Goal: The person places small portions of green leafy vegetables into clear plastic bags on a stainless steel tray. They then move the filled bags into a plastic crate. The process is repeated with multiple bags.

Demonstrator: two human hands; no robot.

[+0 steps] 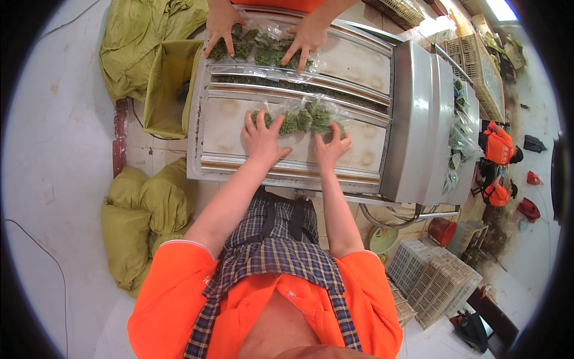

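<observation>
My left hand [263, 137] rests with fingers spread at the left end of a clear plastic bag of green leafy clumps [304, 119] on the near plate of a steel machine [230, 143]. My right hand [330, 143] touches the right end of that bag, its fingers apart and slightly bent. Metal bars cross the machine before and behind the bag. Across from me, a co-worker's two hands [299, 42] press on another bag of greens [263, 51] on the far plate.
A yellow-green lined bin [158, 90] and stuffed sacks [125, 239] stand at the left. A steel lid [406, 119] and more bagged greens [460, 131] are at the right. Stacked crates [436, 281], a red bucket [441, 230] and other people [497, 143] are farther right.
</observation>
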